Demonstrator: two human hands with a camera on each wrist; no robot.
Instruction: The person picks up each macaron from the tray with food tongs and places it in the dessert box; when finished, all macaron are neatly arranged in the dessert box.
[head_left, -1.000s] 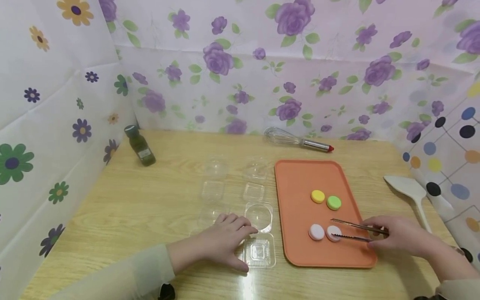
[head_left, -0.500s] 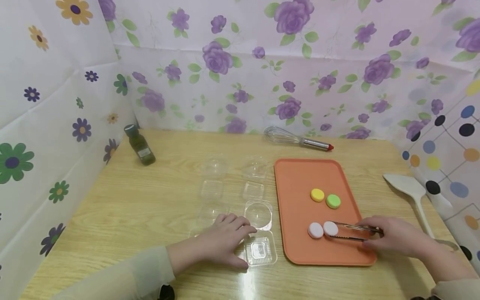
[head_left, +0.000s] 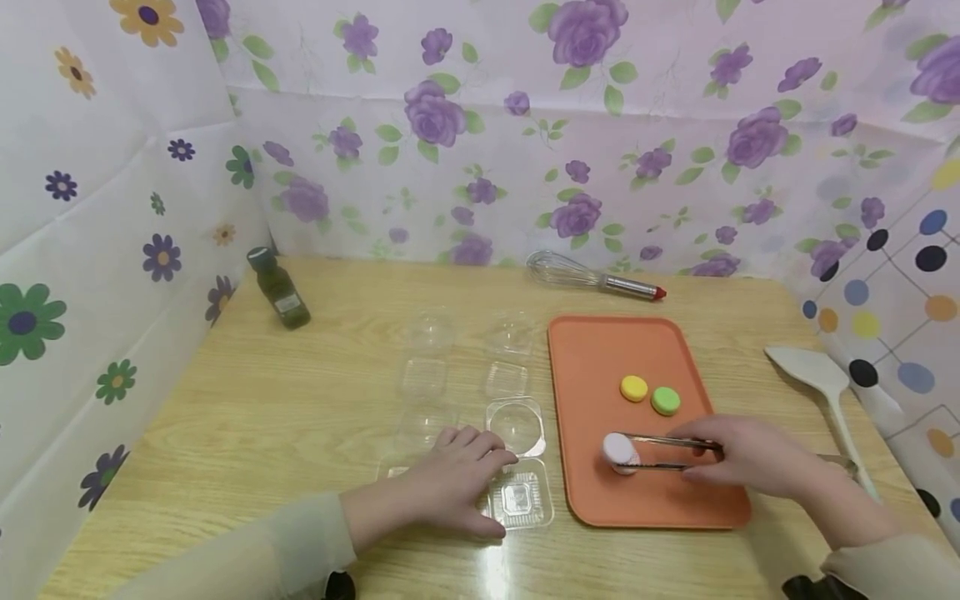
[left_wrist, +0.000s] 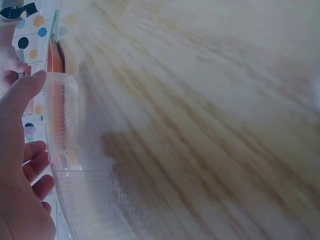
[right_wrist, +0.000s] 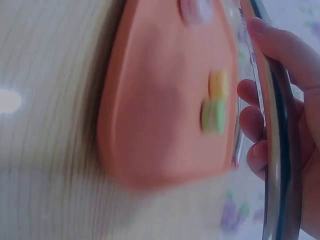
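My right hand (head_left: pixel 750 458) grips metal tongs (head_left: pixel 667 439) over the orange tray (head_left: pixel 588 358). Between the tongs' tips is a pale pink macaron (head_left: pixel 618 448), raised and partly covering another pale macaron (head_left: pixel 627 468) on the tray. A yellow macaron (head_left: pixel 633 388) and a green macaron (head_left: pixel 665 401) lie farther back on it. My left hand (head_left: pixel 461 483) rests with fingers spread over the clear plastic containers (head_left: pixel 521 496) left of the tray. In the left wrist view, the thumb (left_wrist: pixel 30 90) is at a container's rim.
More clear containers (head_left: pixel 506 379) with domed lids stand in two columns behind my left hand. A whisk (head_left: pixel 592 279) lies behind the tray, and a white spatula (head_left: pixel 813 371) to its right. A dark green bottle (head_left: pixel 279 290) lies at the back left. Patterned cloth walls enclose the table.
The tongs have closed on the right-hand pale macaron and lifted it. My right hand has carried it left, over the other pale one. My left hand has stayed nearly still.
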